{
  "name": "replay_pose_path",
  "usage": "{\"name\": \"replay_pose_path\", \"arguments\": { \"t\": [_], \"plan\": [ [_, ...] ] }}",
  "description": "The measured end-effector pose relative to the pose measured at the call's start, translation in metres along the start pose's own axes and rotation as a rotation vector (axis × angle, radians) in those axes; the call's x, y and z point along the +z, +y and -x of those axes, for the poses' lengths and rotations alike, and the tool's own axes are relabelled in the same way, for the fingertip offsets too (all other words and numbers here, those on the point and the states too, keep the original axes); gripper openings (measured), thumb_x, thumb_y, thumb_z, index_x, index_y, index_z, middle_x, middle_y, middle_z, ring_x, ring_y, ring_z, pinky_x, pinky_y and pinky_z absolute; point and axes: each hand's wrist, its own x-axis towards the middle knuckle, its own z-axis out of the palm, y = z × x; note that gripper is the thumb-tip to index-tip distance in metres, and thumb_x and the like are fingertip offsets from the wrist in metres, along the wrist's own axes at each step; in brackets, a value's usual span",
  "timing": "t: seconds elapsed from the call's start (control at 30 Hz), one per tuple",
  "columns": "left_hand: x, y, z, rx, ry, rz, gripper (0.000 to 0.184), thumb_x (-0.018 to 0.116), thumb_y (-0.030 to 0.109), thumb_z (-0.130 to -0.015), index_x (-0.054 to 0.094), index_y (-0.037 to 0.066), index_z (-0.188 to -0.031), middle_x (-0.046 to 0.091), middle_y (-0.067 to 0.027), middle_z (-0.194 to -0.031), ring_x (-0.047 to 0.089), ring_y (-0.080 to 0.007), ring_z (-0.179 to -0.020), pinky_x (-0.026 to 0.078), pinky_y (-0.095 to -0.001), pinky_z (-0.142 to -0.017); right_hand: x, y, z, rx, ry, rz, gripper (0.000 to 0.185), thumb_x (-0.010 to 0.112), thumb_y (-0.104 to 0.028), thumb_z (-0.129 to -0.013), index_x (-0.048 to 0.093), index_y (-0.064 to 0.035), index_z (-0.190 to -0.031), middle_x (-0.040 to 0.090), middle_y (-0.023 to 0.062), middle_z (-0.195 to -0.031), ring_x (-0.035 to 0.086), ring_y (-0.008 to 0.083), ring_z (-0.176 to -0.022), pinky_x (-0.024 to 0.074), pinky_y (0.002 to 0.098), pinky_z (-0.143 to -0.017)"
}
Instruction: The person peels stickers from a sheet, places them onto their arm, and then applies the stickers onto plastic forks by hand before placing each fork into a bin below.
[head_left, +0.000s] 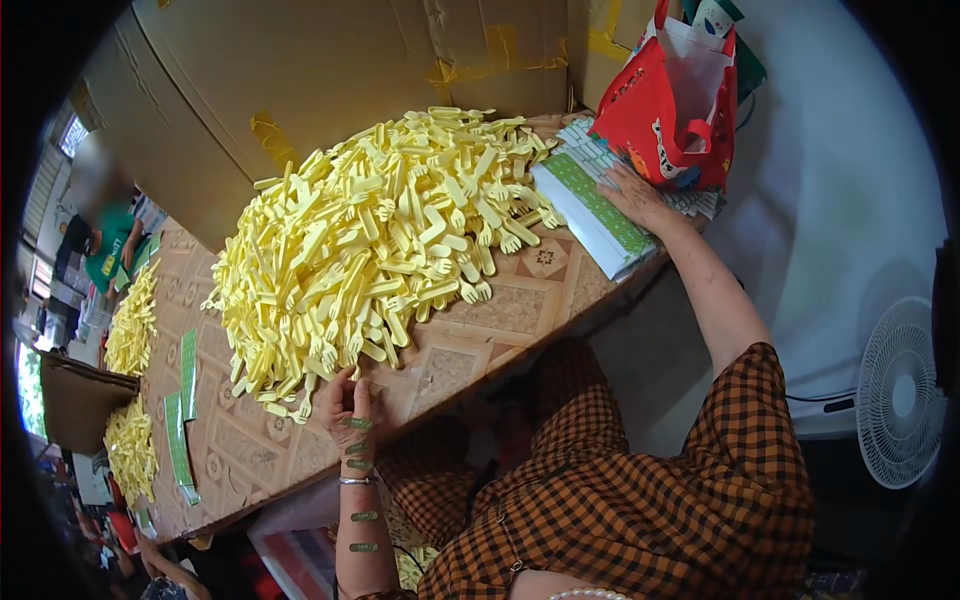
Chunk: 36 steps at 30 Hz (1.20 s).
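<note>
A large heap of small pale-yellow plastic forks (pixel 370 240) covers the middle of the table. My left hand (pixel 349 408) is at the heap's near edge, its fingertips closed around what looks like the end of one fork. Several short green strips (pixel 360 464) are stuck along that hand and forearm, above and below a bracelet. On the right, my right hand (pixel 635 200) lies flat with fingers extended on a stack of white sheets bearing a green printed strip (pixel 590 205). No object shows in its grasp.
A red bag (pixel 670 110) stands on the sheets behind my right hand. Cardboard walls (pixel 330 70) back the heap. Green strips (pixel 178 440) and smaller fork piles (pixel 130 450) lie leftward, near a person in green (pixel 108 250). A white fan (pixel 902 395) is at right.
</note>
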Motion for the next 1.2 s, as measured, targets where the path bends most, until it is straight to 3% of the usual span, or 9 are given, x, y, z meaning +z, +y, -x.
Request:
{"name": "replay_pose_path", "arguments": {
  "t": [0.13,0.23,0.33,0.73,0.9,0.97,1.0,1.03,1.2],
  "plan": [
    [0.001,-0.005,0.0,-0.039,0.015,-0.01,0.022,0.065,0.006,-0.089,0.065,0.002,-0.11,0.055,0.0027,-0.079,0.051,-0.0068,-0.072,0.044,-0.0209,-0.067,0.002,-0.007,0.001,0.02,0.046,-0.036,0.075,0.039,-0.058,-0.094,0.037,-0.0036,-0.144,0.03,0.0191,-0.151,0.024,0.031,-0.142,0.017,0.0375,-0.117],
    [0.003,-0.007,0.0,-0.003,0.041,-0.008,0.023,0.066,0.006,-0.088,0.065,0.003,-0.11,0.055,0.0034,-0.075,0.05,-0.006,-0.068,0.042,-0.0204,-0.063,0.001,-0.022,0.013,-0.162,0.128,-0.093,0.075,0.037,-0.059,-0.094,0.037,-0.0035,-0.144,0.033,0.0222,-0.149,0.027,0.0333,-0.141,0.019,0.038,-0.116],
    [0.005,-0.002,0.0,-0.004,0.065,-0.004,0.023,0.067,0.007,-0.086,0.065,0.003,-0.109,0.055,0.0041,-0.071,0.048,-0.0052,-0.063,0.04,-0.02,-0.059,0.004,-0.02,0.017,0.002,0.045,-0.335,0.074,0.035,-0.059,-0.095,0.036,-0.0038,-0.144,0.035,0.0243,-0.147,0.028,0.0342,-0.14,0.0205,0.0393,-0.115],
    [0.004,-0.013,-0.001,0.035,0.086,-0.054,0.022,0.068,0.007,-0.085,0.067,0.003,-0.106,0.054,0.0039,-0.071,0.048,-0.0053,-0.063,0.04,-0.02,-0.059,0.014,-0.005,-0.02,0.039,0.123,-0.098,0.076,0.033,-0.059,-0.095,0.036,-0.0006,-0.143,0.03,0.0243,-0.15,0.022,0.0342,-0.142,0.0171,0.0405,-0.117],
    [0.004,-0.011,0.001,-0.058,0.099,-0.081,0.023,0.07,0.01,-0.085,0.067,0.006,-0.107,0.055,0.0033,-0.073,0.052,-0.0056,-0.066,0.042,-0.021,-0.059,0.029,0.009,-0.027,-0.018,0.225,0.118,0.07,0.041,-0.053,-0.095,0.04,0.001,-0.14,0.04,0.0236,-0.144,0.035,0.0351,-0.136,0.0273,0.0408,-0.113],
    [0.001,-0.004,-0.001,0.08,0.099,-0.272,0.021,0.07,0.009,-0.083,0.069,0.004,-0.103,0.057,0.0006,-0.075,0.054,-0.008,-0.068,0.045,-0.0233,-0.06,0.022,0.003,-0.017,-0.146,0.255,-0.103,0.062,0.045,-0.044,-0.096,0.041,0.0,-0.139,0.044,0.0241,-0.139,0.04,0.0352,-0.132,0.0314,0.0391,-0.11],
    [0.003,0.002,0.0,0.023,0.101,-0.194,0.022,0.07,0.007,-0.083,0.068,0.005,-0.104,0.058,0.0009,-0.075,0.054,-0.0077,-0.066,0.045,-0.0222,-0.06,0.02,0.001,-0.014,-0.052,0.169,-0.259,0.063,0.044,-0.046,-0.097,0.038,0.0,-0.141,0.044,0.0246,-0.14,0.039,0.0359,-0.133,0.0307,0.0381,-0.11],
    [0.005,-0.008,0.001,-0.032,0.101,-0.022,0.024,0.07,0.004,-0.082,0.067,0.004,-0.106,0.058,0.0016,-0.075,0.054,-0.0067,-0.065,0.045,-0.021,-0.059,0.022,0.012,-0.016,0.008,0.106,-0.27,0.065,0.042,-0.047,-0.098,0.035,-0.0004,-0.143,0.042,0.0253,-0.142,0.038,0.0367,-0.134,0.0295,0.0376,-0.11],
    [0.005,-0.014,0.001,0.05,0.103,-0.061,0.024,0.07,0.002,-0.082,0.066,0.004,-0.106,0.057,0.0036,-0.073,0.053,-0.0043,-0.062,0.042,-0.019,-0.057,0.014,0.031,-0.027,-0.025,0.094,-0.25,0.066,0.038,-0.049,-0.099,0.034,-0.0009,-0.144,0.035,0.0233,-0.148,0.032,0.0342,-0.138,0.0255,0.0366,-0.112]
  ]
}}
